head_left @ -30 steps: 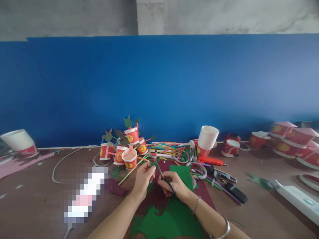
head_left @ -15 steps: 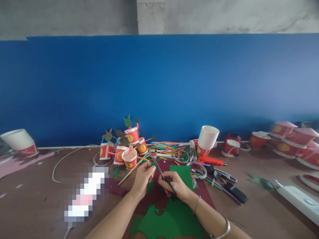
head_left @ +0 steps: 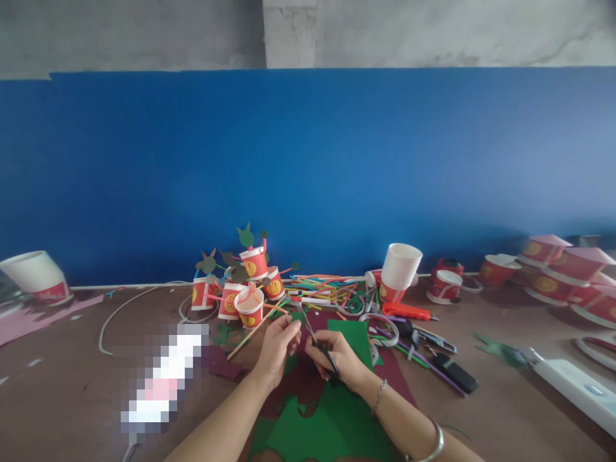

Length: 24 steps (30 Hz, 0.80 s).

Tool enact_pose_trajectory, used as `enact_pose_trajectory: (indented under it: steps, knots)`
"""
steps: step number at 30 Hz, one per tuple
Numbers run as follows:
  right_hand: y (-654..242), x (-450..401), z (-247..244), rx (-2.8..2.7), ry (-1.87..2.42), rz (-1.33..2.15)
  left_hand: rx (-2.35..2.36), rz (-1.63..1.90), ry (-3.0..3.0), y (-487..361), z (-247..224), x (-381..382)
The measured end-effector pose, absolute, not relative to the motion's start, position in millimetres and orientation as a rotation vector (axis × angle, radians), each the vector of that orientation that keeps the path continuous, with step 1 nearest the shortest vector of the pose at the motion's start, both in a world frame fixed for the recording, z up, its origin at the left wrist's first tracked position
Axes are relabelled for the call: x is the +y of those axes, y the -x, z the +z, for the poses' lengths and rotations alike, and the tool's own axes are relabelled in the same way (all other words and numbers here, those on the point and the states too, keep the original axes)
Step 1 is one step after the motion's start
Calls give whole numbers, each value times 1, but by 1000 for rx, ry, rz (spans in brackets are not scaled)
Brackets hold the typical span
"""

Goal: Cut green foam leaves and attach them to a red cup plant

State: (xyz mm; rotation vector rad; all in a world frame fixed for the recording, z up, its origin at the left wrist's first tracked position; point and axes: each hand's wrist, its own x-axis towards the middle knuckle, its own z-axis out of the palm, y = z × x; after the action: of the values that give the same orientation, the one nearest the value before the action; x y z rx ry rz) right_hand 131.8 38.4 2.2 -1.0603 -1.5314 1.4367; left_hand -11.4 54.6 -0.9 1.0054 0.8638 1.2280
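Scissors (head_left: 308, 325) beside green scrap (head_left: 297, 317), cutting seemingly unfinished.
Left of the scissors, left hand (head_left: 278, 343) pinches the scrap; right hand (head_left: 344, 356) curls round their handles; beyond-left, decorated cups (head_left: 249, 316) stand assembled.

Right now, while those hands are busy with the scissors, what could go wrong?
The left hand could get nicked, because its fingertips hold a small green paper piece close to the scissors in the right hand.

A slip might also cut the paper crookedly, since the piece is so little.

And the tall stack of cups leans, so a bump might tip it over.
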Motion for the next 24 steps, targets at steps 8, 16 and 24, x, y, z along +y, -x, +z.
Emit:
enact_pose_trajectory:
  steps: [8,16,24]
  knots:
    - [-134,39,-1,-1488,1048,1526,856,1200,-1068,14,-2,56]
    - [-134,40,-1,-1547,1051,1479,856,1168,-1046,17,0,58]
    - [-133,39,0,-1544,1053,1474,853,1185,-1024,17,-3,58]
